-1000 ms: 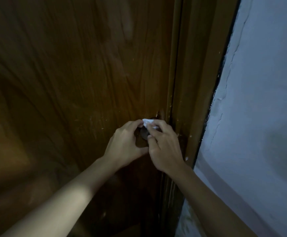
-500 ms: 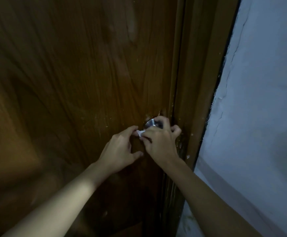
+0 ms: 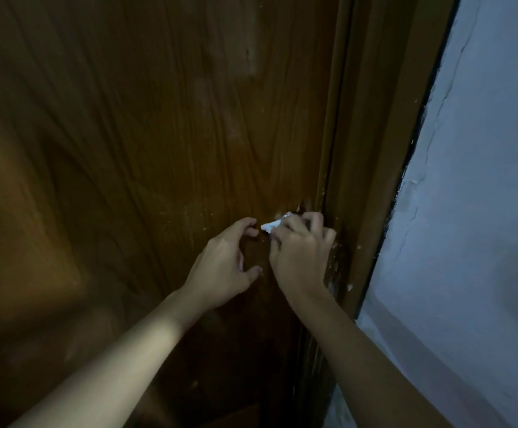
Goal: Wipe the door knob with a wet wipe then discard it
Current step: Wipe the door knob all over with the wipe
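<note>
- Dark brown wood-grain door [image 3: 134, 143] fills the left and middle of the view; dim light, detail poor.
- Left hand [image 3: 223, 264] sits against the door face just left of the knob. Fingers curved and apart, thumb low, index tip near the wipe's loose corner; nothing clamped in it. Whether it touches the wipe, I cannot tell.
- Small crumpled white wet wipe [image 3: 271, 226] pokes out between the two hands, on the upper left of the right hand.
- Right hand [image 3: 300, 254] is wrapped over the knob's place, fingers curled tight and pressing the wipe there; knuckles toward the camera.
- Door knob itself is hidden under the right hand and wipe; only a small pale glint shows above the fingers, and I cannot say if that is metal or wipe.
- Brown wooden door frame [image 3: 372, 156] runs just right of the hand, with pale chips along its edge; pale blue-grey cracked plaster wall [image 3: 473, 211] beyond.
- Judged step: wiping in hand, discard not begun. No bin in view.
- Next move likely calls for turning the wrist so the wipe passes round the knob's far side and neck, keeping the wipe bunched under the fingertips so it does not slip out, with the left hand steadying the door.
</note>
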